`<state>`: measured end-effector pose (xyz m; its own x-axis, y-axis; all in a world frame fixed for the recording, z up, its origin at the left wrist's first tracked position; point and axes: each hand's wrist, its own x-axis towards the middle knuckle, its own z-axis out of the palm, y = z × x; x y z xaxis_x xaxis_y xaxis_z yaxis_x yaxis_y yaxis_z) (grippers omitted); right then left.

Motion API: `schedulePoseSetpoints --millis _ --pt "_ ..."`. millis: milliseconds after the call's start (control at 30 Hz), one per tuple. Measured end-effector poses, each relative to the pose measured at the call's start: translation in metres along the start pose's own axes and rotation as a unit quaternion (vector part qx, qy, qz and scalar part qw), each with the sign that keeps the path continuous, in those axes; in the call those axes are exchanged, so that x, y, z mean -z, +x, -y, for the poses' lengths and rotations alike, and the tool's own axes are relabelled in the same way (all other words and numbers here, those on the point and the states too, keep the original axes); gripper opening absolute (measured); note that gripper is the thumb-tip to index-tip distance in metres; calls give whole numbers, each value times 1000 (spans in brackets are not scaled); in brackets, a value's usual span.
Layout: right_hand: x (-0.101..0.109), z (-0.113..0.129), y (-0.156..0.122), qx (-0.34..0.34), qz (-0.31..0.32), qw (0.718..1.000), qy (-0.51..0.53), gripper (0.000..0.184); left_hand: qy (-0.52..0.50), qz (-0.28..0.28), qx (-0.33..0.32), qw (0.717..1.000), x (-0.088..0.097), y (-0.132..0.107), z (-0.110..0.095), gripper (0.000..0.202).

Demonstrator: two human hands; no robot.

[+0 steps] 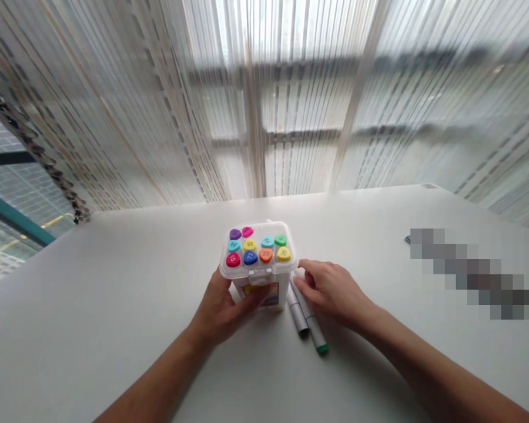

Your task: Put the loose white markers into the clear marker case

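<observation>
A clear plastic box of markers (259,273) stands upright on the white table, its lid down. Through the lid show several numbered marker caps in purple, pink, blue, yellow, green, red and orange. My left hand (223,308) wraps round the box's left side, thumb across the front label. Right of the box, a grey-ended marker (297,314) and a green-ended marker (314,329) lie side by side. My right hand (328,288) is at their far ends, fingers curled beside the box's right wall. Whatever it pinches, if anything, is hidden.
The white table (136,264) runs back to a striped sheer curtain (255,117) over a window. On the right, a pixelated patch hides a long thing (408,239), of which only a corner shows. A window frame (9,214) is at far left.
</observation>
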<state>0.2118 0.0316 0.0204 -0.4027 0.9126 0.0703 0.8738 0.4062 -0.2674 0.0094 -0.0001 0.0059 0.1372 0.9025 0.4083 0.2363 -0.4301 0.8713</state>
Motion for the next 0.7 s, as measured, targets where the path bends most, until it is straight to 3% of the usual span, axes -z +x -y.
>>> schedulePoseSetpoints --millis 700 --pt "-2 -1 1 2 -2 1000 2 17 -4 -5 17 1000 1 0 0 41"
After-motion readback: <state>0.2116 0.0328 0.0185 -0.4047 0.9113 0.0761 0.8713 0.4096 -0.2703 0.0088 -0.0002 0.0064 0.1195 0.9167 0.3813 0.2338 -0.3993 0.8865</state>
